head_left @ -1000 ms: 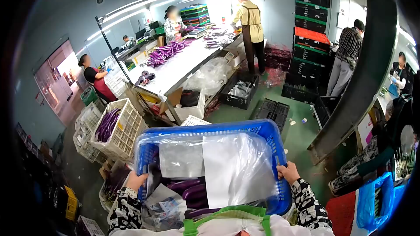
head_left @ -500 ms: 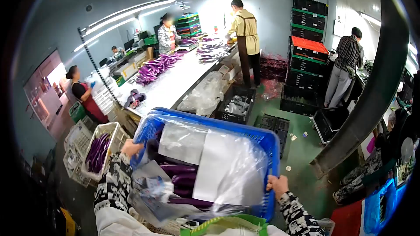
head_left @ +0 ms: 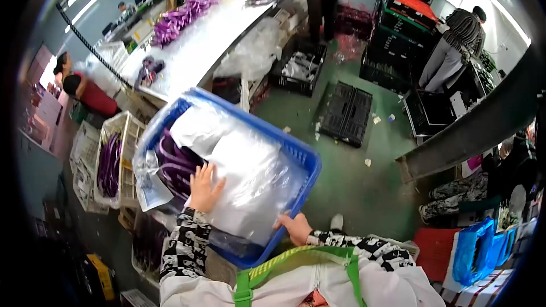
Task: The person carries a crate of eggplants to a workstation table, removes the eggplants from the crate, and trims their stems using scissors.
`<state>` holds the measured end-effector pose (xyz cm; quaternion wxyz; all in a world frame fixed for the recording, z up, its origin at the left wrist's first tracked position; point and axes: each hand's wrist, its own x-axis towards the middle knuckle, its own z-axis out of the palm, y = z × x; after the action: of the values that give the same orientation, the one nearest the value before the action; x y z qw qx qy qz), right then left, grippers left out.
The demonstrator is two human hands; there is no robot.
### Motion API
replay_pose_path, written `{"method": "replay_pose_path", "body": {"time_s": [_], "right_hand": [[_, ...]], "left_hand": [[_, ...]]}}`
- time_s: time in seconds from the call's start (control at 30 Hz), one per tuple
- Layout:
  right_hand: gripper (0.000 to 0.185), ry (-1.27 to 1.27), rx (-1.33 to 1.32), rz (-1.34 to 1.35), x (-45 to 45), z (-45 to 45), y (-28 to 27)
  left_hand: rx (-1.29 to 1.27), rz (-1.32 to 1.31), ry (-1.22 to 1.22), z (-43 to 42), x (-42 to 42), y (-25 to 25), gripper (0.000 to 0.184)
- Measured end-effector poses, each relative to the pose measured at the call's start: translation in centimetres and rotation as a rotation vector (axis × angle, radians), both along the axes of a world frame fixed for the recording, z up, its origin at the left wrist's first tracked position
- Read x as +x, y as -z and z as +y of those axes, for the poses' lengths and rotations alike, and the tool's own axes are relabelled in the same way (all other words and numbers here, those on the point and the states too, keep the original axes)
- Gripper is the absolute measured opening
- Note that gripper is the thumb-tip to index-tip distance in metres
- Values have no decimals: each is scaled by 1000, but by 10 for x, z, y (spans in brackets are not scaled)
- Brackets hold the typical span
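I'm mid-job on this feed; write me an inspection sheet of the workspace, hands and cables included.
Surface: long white-topped table, with heaped purple eggplants.
Job's things: blue rectangular plastic crate holding glossy purple eggplants, partly covered by white sheeting and clear plastic film.
Clutter: flat black plastic crate and pale scraps on the green floor.
Hands: left spread on the covering; right gripping the rim.
Cables: nothing seen near the hands.
Surroundings: stacked black crates, slanted grey beam, person in striped top.
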<state>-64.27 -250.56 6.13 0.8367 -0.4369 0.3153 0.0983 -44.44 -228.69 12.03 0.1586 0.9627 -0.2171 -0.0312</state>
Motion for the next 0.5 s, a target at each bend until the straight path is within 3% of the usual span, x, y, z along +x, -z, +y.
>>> {"method": "replay_pose_path", "body": {"time_s": [0.1, 0.13, 0.17, 0.23, 0.27, 0.37, 0.43, 0.5], "right_hand": [[24, -65, -28, 67, 0, -22, -8], [24, -198, -108, 82, 2, -34, -17], [29, -201, -69, 164, 4, -42, -44], [38, -597, -241, 168, 3, -81, -37], [49, -783, -264, 184, 14, -97, -65], [52, -1072, -306, 178, 31, -152, -56], [45, -1155, -341, 131, 45, -181, -55], [35, -1136, -421, -76, 61, -210, -66]], "left_hand": [[-82, -135, 73, -17, -31, 9, 73], [-58, -162, 74, -19, -29, 3, 73], [-78, -153, 59, -24, -30, 2, 72], [-52, -90, -16, -42, -38, -12, 71], [-48, -76, -67, -43, -41, -13, 71], [-43, -104, -210, -51, -41, -14, 81], [-77, -85, -346, -57, -44, -28, 87], [78, -118, -485, -66, -47, -45, 91]]}}
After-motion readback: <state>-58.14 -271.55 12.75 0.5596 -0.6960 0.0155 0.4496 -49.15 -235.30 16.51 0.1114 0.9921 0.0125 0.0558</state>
